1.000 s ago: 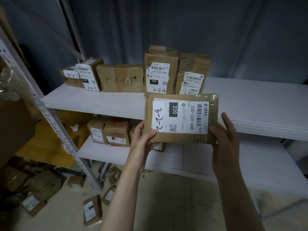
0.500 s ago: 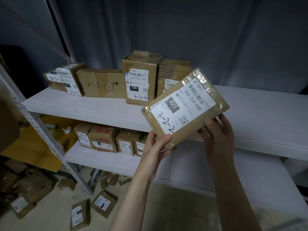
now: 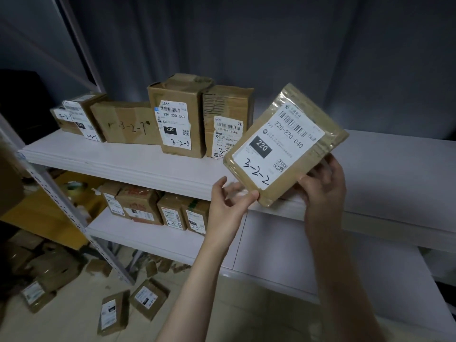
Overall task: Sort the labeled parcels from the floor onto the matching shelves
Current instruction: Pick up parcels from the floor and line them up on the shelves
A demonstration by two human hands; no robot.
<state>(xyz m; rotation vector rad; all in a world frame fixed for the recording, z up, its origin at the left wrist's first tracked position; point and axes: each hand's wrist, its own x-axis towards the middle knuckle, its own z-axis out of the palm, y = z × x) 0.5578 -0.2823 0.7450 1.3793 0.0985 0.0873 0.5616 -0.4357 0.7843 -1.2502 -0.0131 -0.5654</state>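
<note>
At lower left of the frame, several parcels (image 3: 148,298) lie on the floor, not yet sorted. Above them, a row of boxes (image 3: 177,119) stands on the upper shelf (image 3: 118,159), marked by hand 3-2-1, 3-2-6, 3-2-7 and 3-2-4. Right of that row, a flat parcel (image 3: 283,144) marked 3-2-2 is held tilted with its label toward the camera. Its low edge is over the shelf's front lip, and I cannot tell whether it touches. It seems to belong on this shelf, on the bare board to the right.

The risks, as I judge them: the wrapping looks glossy with tape, so a corner hold could slip and drop the parcel to the floor. Swung leftward, its upper corner could knock the rightmost box, which it already overlaps in view. Stood on its thin edge near the lip, it could tip forward and off.

The left grip (image 3: 229,206) reaches up from below and pinches the parcel's low corner, thumb on the front face and fingers behind. The right grip (image 3: 323,188) shows its back to the camera. Its fingers curl round the parcel's lower right edge, and the forearm rises steeply from the bottom right.
</note>
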